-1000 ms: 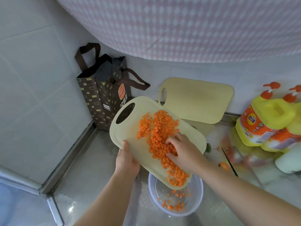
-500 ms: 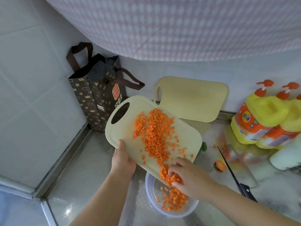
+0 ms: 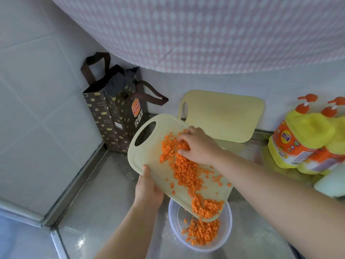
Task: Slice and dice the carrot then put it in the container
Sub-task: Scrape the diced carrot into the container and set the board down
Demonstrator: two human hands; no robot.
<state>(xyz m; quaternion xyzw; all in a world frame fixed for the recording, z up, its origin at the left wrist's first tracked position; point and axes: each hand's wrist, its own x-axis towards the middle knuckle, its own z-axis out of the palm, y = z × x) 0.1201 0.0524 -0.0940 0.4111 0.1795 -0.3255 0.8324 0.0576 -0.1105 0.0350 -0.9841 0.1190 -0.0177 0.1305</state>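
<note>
While the left hand is gripping the tilted board, the loose-fingered right hand is raking carrot dice into the container, with several sweeps probably needed.

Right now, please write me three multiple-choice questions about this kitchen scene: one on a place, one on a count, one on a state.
1. Where is the container?
A. inside the paper bag
B. under the low end of the tilted cutting board
C. behind the yellow bottles

2. How many cutting boards are in view?
A. one
B. two
C. four

3. What is the left hand doing?
A. gripping the tilted board's edge
B. lying flat on the counter
C. holding a knife

Answers: 1 B, the board's low end hangs over it; 2 B, a second board leans on the wall; 3 A, its thumb lies on the board's rim.
</note>
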